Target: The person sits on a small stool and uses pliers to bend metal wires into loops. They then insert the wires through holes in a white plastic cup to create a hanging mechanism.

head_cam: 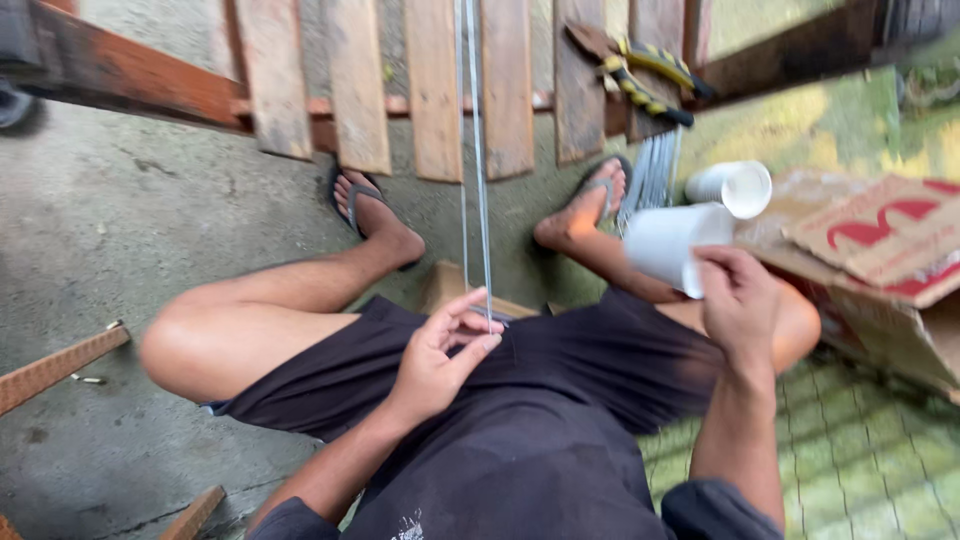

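1. Pinching with my left hand [440,350], I hold the near ends of the thin metal rods [474,160] between thumb and fingertips, just above my lap; that grip is closed on them.
2. My right hand [738,300] is closed around a white cup [668,243], held on its side over my right knee, mouth turned away from the rods.
3. The rods' long axis runs straight away from me, from the left grip out between my feet and up over the wooden slats [430,80]. They lie ahead of the left hand, which is the nearer one; the right hand is well apart, off to the side.
4. A cardboard piece [450,285] shows on the floor just beyond my shorts, under the rods.
5. Beside my right foot lies a bundle of more rods [652,170], and next to it a second white cup [735,186] on its side.
6. A cardboard box [880,260] sits to the right of the cups.
7. Farthest off, pliers [640,70] with yellow and black handles rest on the slats.
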